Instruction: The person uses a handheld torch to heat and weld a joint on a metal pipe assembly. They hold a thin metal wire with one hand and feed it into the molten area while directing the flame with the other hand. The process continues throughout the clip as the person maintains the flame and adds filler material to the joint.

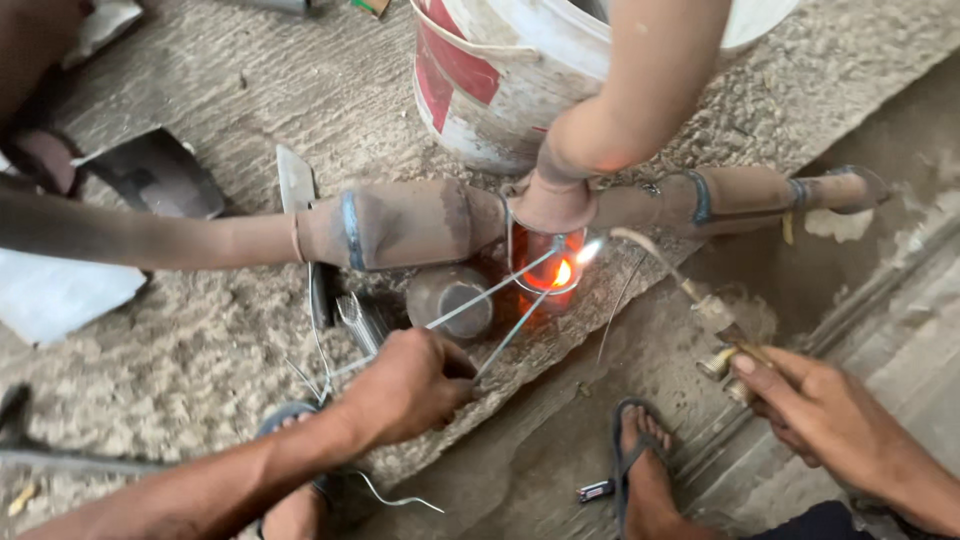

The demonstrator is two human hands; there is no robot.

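My left hand (410, 385) grips two thin metal filler rods (500, 300) whose tips reach the glowing orange joint (560, 272). My right hand (815, 410) holds a gas welding torch (700, 300) by its brass valve body; its curved nozzle ends in a bright flame at the same joint. The joint sits on a rusty exhaust pipe assembly (400, 225) lying across the concrete floor, where a vertical pipe (640, 90) meets it.
A white and red bucket (490, 70) stands behind the pipe. A short pipe stub (450, 300), metal scraps (160, 170) and loose wire lie nearby. My sandalled foot (645, 470) is beside a small lighter (595, 490). White sheet (55, 295) at left.
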